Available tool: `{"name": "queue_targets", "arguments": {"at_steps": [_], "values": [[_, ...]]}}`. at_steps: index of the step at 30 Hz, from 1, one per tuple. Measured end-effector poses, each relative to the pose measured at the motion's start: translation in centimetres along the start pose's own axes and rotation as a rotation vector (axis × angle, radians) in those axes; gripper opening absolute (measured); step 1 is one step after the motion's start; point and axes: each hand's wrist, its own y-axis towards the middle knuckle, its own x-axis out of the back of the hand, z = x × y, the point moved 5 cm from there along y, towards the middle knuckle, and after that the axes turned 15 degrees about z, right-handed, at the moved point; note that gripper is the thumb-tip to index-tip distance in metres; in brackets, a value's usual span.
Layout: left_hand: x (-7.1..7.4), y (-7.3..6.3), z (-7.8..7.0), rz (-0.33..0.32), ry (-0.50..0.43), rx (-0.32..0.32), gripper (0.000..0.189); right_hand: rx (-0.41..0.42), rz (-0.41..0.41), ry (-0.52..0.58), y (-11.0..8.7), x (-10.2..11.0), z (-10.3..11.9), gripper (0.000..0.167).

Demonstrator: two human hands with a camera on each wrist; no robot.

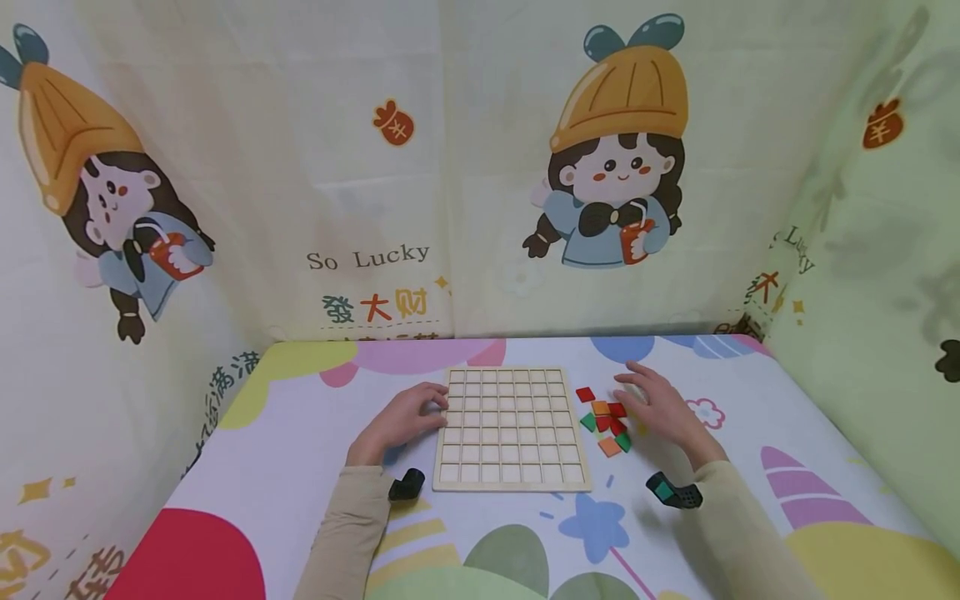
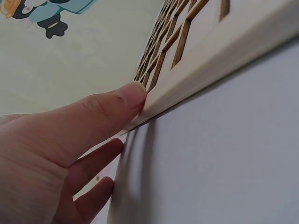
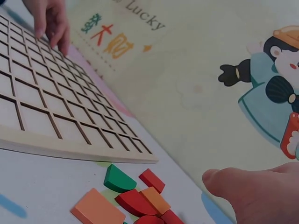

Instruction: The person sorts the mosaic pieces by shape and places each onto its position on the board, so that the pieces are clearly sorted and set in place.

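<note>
A pale wooden board (image 1: pixel 512 487), divided into a grid of square cells, lies flat on the table. My left hand (image 1: pixel 405 417) is at its left side; in the left wrist view the thumb (image 2: pixel 133 95) touches the board's edge, with the other fingers loosely bent beside it. Right of the board are several small flat pieces: a red square (image 1: pixel 585 394), a green piece (image 3: pixel 118 178), an orange square (image 1: pixel 609 447) and more reds bunched together. My right hand (image 1: pixel 663 412) hovers just right of these pieces, fingers relaxed and holding nothing.
A patterned cloth (image 1: pixel 300 467) covers the table. Behind it hangs a printed curtain (image 1: pixel 480 292), and similar cloth walls close in on the left and right. Each wrist wears a black camera, one on the left (image 1: pixel 407 485) and one on the right (image 1: pixel 675 492).
</note>
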Motion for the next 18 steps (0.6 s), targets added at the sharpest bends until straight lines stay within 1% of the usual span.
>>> {"name": "queue_targets", "arguments": {"at_steps": [4, 8, 12, 15, 18], "values": [[0.0, 0.0, 0.2, -0.001, -0.006, 0.004, 0.015, -0.027, 0.009, 0.032, -0.1, -0.2, -0.2, 0.048], [-0.1, -0.1, 0.3, 0.000, -0.027, 0.007, 0.017, -0.026, 0.031, 0.058, -0.2, -0.7, -0.5, 0.047], [-0.1, -0.2, 0.4, 0.002, -0.072, 0.008, 0.020, -0.002, 0.026, 0.045, -0.4, -1.0, -0.7, 0.046], [-0.1, -0.3, 0.4, 0.000, -0.092, 0.003, 0.021, 0.018, 0.015, 0.027, -0.5, -1.0, -0.8, 0.044], [0.0, -0.3, 0.4, -0.006, -0.100, 0.004, 0.021, 0.026, 0.013, 0.034, -0.5, -1.1, -0.8, 0.041]]}}
